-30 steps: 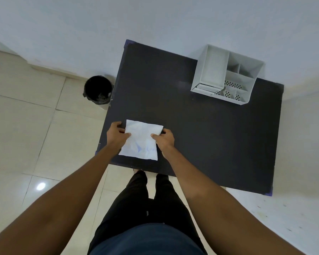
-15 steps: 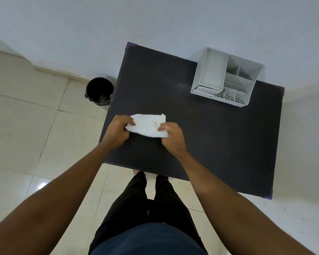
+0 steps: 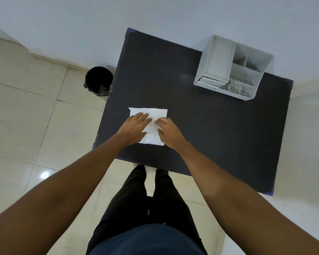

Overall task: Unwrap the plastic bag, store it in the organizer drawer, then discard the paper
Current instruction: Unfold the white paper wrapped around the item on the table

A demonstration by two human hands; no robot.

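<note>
A folded white paper (image 3: 156, 113) lies flat on the black table (image 3: 201, 129), near its front left part. My left hand (image 3: 134, 127) rests flat on the paper's left half with the fingers spread. My right hand (image 3: 168, 132) sits on its right half, the fingertips and thumb pinched close together on the sheet's middle. No plastic bag shows; whatever the paper wraps is hidden. The white organizer (image 3: 232, 68) stands at the table's far right corner, its small drawer (image 3: 211, 81) at the lower left front.
A black waste bin (image 3: 99, 80) stands on the tiled floor just left of the table's far half. A white wall runs behind the table. My legs are at the table's front edge.
Both hands lifted the paper off the table, turned it over and laid it flat a little farther from the front edge. The left hand now presses on it instead of gripping its edge.
</note>
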